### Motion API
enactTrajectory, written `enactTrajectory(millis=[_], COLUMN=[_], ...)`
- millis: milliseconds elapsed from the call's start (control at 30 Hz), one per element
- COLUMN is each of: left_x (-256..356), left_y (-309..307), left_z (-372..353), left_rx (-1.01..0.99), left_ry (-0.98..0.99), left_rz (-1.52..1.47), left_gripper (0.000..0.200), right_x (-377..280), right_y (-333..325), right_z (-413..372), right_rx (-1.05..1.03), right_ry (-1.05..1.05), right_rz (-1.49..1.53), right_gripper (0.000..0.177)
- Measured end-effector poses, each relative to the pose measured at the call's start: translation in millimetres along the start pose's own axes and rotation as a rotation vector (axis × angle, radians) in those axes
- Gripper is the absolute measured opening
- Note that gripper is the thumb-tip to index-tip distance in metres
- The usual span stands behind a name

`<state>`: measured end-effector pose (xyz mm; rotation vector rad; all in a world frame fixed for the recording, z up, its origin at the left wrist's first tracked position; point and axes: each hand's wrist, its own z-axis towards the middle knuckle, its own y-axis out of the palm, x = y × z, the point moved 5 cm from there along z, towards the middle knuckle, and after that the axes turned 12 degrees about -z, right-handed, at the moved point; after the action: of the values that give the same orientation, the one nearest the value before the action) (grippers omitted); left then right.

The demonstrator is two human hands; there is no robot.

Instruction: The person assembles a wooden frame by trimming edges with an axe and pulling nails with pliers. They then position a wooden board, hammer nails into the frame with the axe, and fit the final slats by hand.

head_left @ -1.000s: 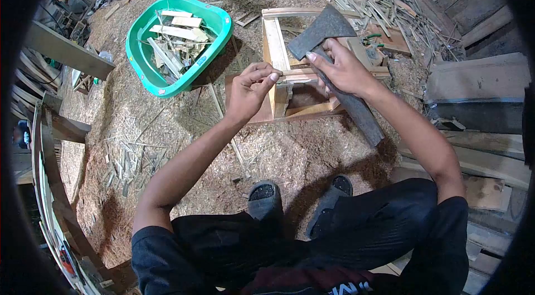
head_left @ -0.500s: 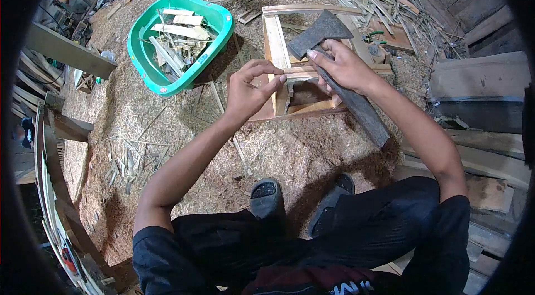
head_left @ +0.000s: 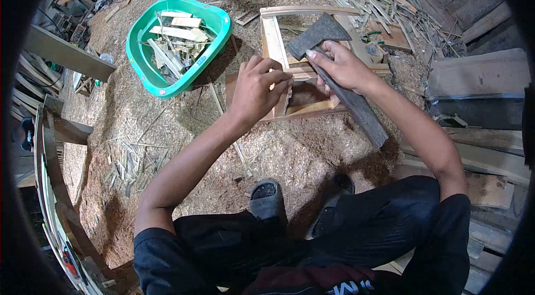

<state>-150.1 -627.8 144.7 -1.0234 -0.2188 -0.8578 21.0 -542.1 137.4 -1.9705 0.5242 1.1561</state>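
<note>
My right hand point(head_left: 344, 69) grips an axe point(head_left: 359, 110) by its dark wooden handle, close under the head. The grey metal axe head point(head_left: 320, 34) lies over a light wooden frame point(head_left: 274, 38) on the ground, its blade toward the upper right. At the near left corner of that frame, my left hand point(head_left: 257, 88) is closed with bent fingers pressed together. Whatever those fingers pinch is mostly hidden; only a small pale bit shows between them.
A green plastic basin point(head_left: 222, 44) with wood offcuts stands at the left. Green-handled pliers point(head_left: 372, 35) lie on a board beyond the frame. Scrap sticks point(head_left: 384, 2) pile up at the back right, planks point(head_left: 490, 155) at the right. Sandals point(head_left: 267, 197) are below.
My left hand has turned and curled its fingers more, rising slightly at the frame's corner. The right hand and axe stay nearly still.
</note>
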Motion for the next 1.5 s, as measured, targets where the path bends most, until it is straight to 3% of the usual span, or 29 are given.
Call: enactTrajectory(millis=[33,200,267,500,600,733,867,967,1000,1100,1233,1500], left_x=[-2,-32,-38,-53,-46,-38,-57,-68,-66,-66,-66,-69], left_y=[-1,-15,-21,-10,-3,3,13,27,29,36,41,48], left_z=[1,6,10,2,-1,8,19,14,15,20,27,21], left_rx=[0.007,0.223,0.256,0.302,0.297,0.162,0.075,-0.024,0.000,-0.052,-0.020,0.001], left_ry=[-0.001,-0.545,-0.735,-0.872,-0.884,-0.372,-0.246,-0.266,-0.300,-0.158,-0.156,-0.208], left_rz=[-0.021,-0.629,-0.814,-1.243,-1.235,-0.991,-0.962,-0.739,-0.827,-0.542,-0.732,-0.694], left_gripper=[0.012,0.014,0.025,0.029,0.024,0.020,0.019,0.021,0.021,0.020,0.018,0.016], right_x=[0,0,5,-3,-1,-5,-2,0,1,2,4,2], right_y=[0,0,-1,-1,-1,-4,1,-2,-1,-3,-7,-7], right_z=[0,1,4,-2,3,6,8,6,7,6,7,5], right_rx=[-0.001,-0.001,-0.001,0.034,0.040,-0.033,-0.020,-0.014,0.004,0.013,-0.016,0.019], right_ry=[0.000,-0.029,-0.044,-0.023,-0.074,-0.045,-0.016,-0.029,-0.041,-0.047,0.001,-0.014], right_rz=[0.002,0.008,0.009,-0.085,-0.151,-0.232,-0.172,-0.166,-0.143,-0.116,-0.100,-0.073], right_gripper=[0.036,0.035,0.034,0.038,0.039,0.038,0.036,0.033,0.033,0.034,0.036,0.038])
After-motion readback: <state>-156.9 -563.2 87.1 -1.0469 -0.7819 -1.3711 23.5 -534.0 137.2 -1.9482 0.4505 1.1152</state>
